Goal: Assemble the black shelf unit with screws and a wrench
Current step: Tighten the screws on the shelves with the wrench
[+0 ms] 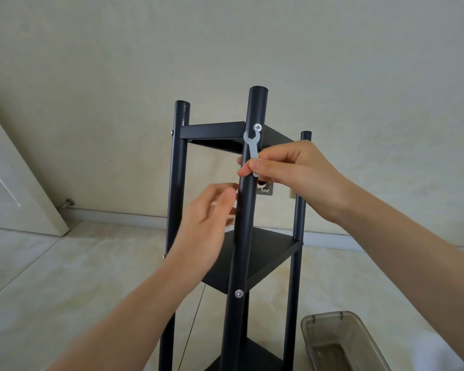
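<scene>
The black shelf unit (pixel 247 236) stands upright on the floor, with round posts and square shelves. A silver screw (pixel 257 127) sits in the near post at the top shelf. My right hand (pixel 287 170) pinches a small flat silver wrench (pixel 251 145) whose jaw points up just below that screw. My left hand (pixel 209 223) hovers blurred beside the near post, fingers relaxed, holding nothing. Another screw (pixel 238 293) shows lower on the same post at the middle shelf.
A clear grey plastic box (pixel 340 341) sits on the floor at the lower right. A cream door (pixel 16 188) stands open at the left with a doorstop (pixel 66 203) by the wall. A wall socket (pixel 265 189) shows behind the post.
</scene>
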